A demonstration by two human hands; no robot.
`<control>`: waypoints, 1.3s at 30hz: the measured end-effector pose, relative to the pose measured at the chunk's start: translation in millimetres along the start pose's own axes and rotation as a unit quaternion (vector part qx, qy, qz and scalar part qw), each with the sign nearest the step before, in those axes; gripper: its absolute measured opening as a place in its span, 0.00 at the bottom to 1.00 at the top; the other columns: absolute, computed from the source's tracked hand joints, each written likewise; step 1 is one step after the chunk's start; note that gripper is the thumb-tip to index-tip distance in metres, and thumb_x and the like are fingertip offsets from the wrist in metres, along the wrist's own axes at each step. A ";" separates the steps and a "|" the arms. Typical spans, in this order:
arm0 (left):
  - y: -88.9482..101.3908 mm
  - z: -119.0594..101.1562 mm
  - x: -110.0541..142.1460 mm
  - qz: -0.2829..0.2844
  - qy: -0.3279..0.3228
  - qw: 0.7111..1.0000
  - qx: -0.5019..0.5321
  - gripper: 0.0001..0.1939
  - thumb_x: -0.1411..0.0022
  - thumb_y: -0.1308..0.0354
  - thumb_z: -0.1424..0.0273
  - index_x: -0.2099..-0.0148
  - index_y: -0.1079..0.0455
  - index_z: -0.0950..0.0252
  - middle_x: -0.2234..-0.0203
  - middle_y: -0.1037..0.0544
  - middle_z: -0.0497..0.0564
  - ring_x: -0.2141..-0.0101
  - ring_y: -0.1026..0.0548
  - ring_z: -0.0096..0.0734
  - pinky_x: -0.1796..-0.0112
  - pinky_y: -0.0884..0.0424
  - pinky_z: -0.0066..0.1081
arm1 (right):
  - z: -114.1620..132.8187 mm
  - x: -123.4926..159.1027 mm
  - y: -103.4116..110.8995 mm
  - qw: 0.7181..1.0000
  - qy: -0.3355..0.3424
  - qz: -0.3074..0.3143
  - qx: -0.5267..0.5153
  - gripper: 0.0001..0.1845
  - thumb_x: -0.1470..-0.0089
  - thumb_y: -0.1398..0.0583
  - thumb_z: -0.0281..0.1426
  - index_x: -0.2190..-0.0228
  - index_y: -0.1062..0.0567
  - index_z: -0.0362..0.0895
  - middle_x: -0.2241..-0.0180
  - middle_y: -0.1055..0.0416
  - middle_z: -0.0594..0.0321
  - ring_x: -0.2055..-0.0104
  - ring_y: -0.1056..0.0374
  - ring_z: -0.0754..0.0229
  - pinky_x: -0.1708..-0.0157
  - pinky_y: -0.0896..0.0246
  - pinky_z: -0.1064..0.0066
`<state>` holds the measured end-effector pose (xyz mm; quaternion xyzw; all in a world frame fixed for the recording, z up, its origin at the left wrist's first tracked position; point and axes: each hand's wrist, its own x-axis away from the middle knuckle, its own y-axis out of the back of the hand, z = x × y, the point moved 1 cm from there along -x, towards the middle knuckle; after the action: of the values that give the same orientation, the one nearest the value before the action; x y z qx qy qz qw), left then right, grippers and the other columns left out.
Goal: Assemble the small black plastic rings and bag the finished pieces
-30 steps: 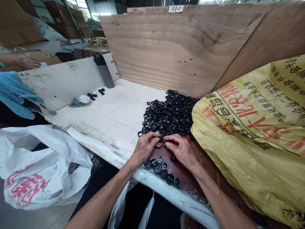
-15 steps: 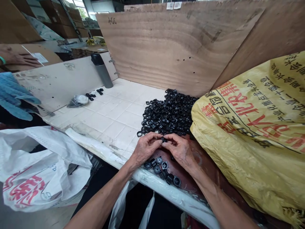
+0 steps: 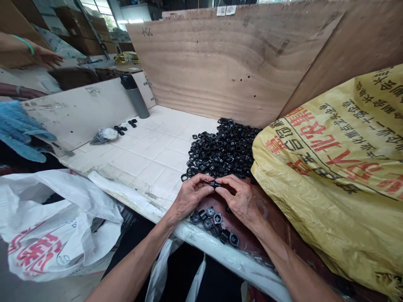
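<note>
Between the fingertips of both hands is a small black plastic part [image 3: 214, 183], pinched from either side. My left hand [image 3: 192, 193] is closed on its left end and my right hand [image 3: 236, 196] on its right end. Just beyond the fingers lies a large heap of black plastic rings [image 3: 223, 149]. Below my hands, near the table edge, several round black plastic pieces [image 3: 217, 218] rest on a dark red surface [image 3: 245, 228]; some show a spoked face. The fingers partly cover the held part.
A yellow woven sack [image 3: 327, 176] borders the right side. A wooden board [image 3: 220, 67] stands behind the tiled tabletop [image 3: 135, 161]. A grey bottle [image 3: 136, 98] and a small plastic bag [image 3: 103, 135] stand left. Another person's arm [image 3: 34, 52] and a blue glove [image 3: 22, 126] appear far left.
My fingertips have parted slightly, showing more of the black part between them. At far left, the other person's hand has lifted off the cardboard box, which has moved from its place.
</note>
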<state>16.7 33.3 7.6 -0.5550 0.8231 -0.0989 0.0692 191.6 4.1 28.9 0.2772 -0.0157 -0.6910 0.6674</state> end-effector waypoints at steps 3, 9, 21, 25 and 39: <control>-1.4 0.3 0.2 0.005 0.000 1.000 0.007 0.15 0.44 0.33 0.70 0.54 0.26 0.64 0.64 0.21 0.50 0.64 0.24 0.28 0.59 0.29 0.27 | -0.2 -0.2 0.2 0.999 -0.029 -0.008 -0.018 0.06 0.45 0.37 0.30 0.63 0.24 0.45 0.67 0.25 0.63 0.67 0.28 0.60 0.66 0.32 0.70; -4.0 -3.2 1.1 -0.009 -0.047 0.999 -0.025 0.12 0.44 0.33 0.70 0.57 0.25 0.65 0.62 0.23 0.49 0.61 0.25 0.28 0.57 0.28 0.28 | -0.1 0.6 -3.5 0.998 0.048 -0.020 0.034 0.06 0.41 0.40 0.28 0.63 0.22 0.46 0.64 0.24 0.61 0.60 0.28 0.58 0.58 0.34 0.68; -2.3 -1.2 2.4 -0.014 -0.036 0.999 -0.036 0.12 0.44 0.33 0.69 0.58 0.25 0.65 0.62 0.21 0.50 0.61 0.23 0.30 0.56 0.27 0.30 | -3.0 2.3 -8.2 0.997 0.055 -0.016 0.050 0.08 0.38 0.42 0.30 0.62 0.21 0.47 0.64 0.25 0.59 0.61 0.28 0.56 0.58 0.33 0.66; -1.1 2.4 2.0 -0.003 0.014 1.000 0.018 0.15 0.45 0.32 0.68 0.56 0.25 0.66 0.62 0.19 0.51 0.64 0.22 0.29 0.56 0.25 0.31 | -3.8 1.1 -7.5 0.996 0.086 -0.012 0.018 0.11 0.40 0.42 0.25 0.60 0.20 0.47 0.61 0.26 0.58 0.58 0.29 0.56 0.56 0.32 0.64; -1.5 0.2 2.9 -0.001 0.012 1.000 0.029 0.15 0.44 0.32 0.68 0.55 0.26 0.66 0.64 0.19 0.51 0.65 0.21 0.29 0.58 0.25 0.30 | 3.6 -1.5 -4.5 0.999 0.037 -0.014 -0.030 0.09 0.42 0.40 0.26 0.63 0.20 0.47 0.61 0.25 0.60 0.58 0.28 0.58 0.56 0.31 0.66</control>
<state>17.0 30.1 7.7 -0.5521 0.8203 -0.1291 0.0750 186.0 4.7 30.8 0.2827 0.0335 -0.6898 0.6657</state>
